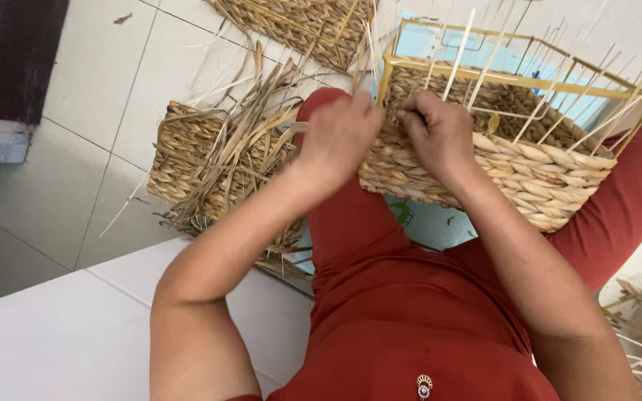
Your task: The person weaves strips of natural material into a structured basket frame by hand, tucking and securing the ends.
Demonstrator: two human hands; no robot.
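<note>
Now I have the half-woven basket point(529, 174) propped on my right thigh, tipped toward me, so its near wall faces up where both hands can get at it. My left hand point(339, 137) is closed, pinching a strand against the basket's left corner; I cannot see the strand itself under my knuckles. My right hand point(440, 134) is curled too, fingers pressed into the weave just beside the left one, seemingly to keep the last rows tight. Both hands touch the basket at its upper left edge, close together, which keeps the tension in one spot.

Inside the weave sits one yellow wire frame point(484, 74), giving the walls their shape, and many thin pale stakes point(461, 52) stand up from it, too many and too crossed to count.

On the floor point(98, 96) to my left lies one finished basket point(187, 160) with a loose bundle of dried straw point(250, 126) heaped over it, within reach. A third woven piece point(299, 26) lies farther off, above it. So: three woven pieces, one frame, one bundle.
</note>
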